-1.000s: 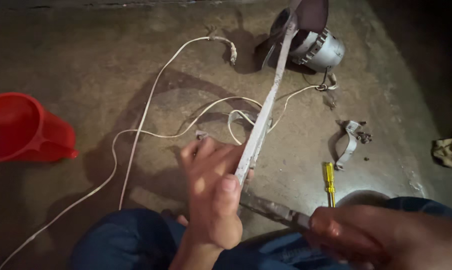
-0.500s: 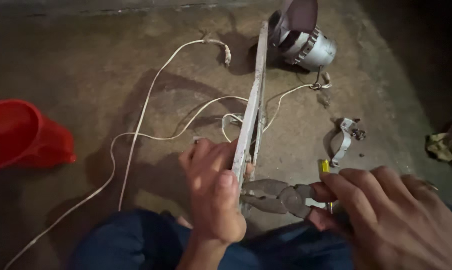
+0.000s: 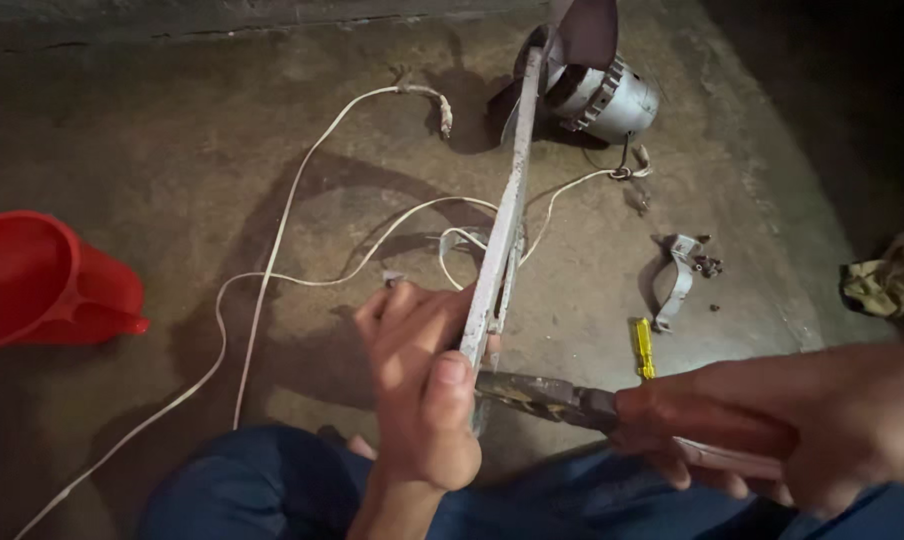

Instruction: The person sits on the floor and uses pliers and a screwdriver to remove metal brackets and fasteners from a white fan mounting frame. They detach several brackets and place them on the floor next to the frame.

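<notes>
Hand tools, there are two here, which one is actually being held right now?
The pliers, gripped in the right hand with their nose at the metal strip. The yellow-handled screwdriver lies untouched on the floor.

We count: one metal strip (image 3: 500, 262), one pliers (image 3: 547, 397), one motor (image 3: 612, 97), one screwdriver (image 3: 645, 348), one red jug (image 3: 42, 280), one white cord (image 3: 272, 270), one bracket (image 3: 677, 275).

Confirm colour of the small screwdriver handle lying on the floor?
Yellow: the screwdriver lies on the concrete floor, clearest in the head view.
</notes>
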